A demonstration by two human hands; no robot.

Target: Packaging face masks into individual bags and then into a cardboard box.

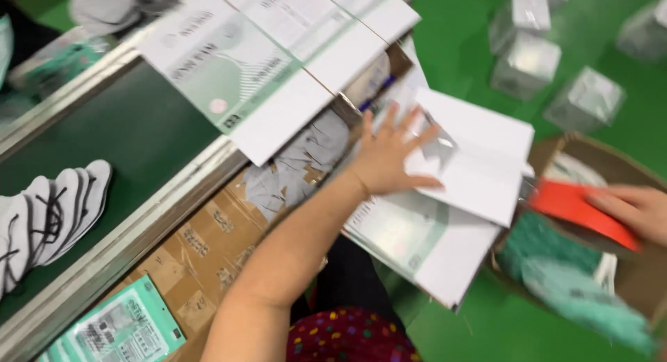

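Flatly, left hand spread wide, palm pressing folded white cardboard box blank, long axis running toward right hand (nearby, pinching red flat card).

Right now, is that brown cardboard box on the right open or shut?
Open. The cardboard box has its top flaps spread, and green material shows inside it. The right hand holds a red card over it.

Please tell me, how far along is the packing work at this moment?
Done: folded flat cartons lie stacked by the conveyor. In hand: the left hand presses on a white carton; the right hand holds a red card. Left: silver packs wait on the floor.
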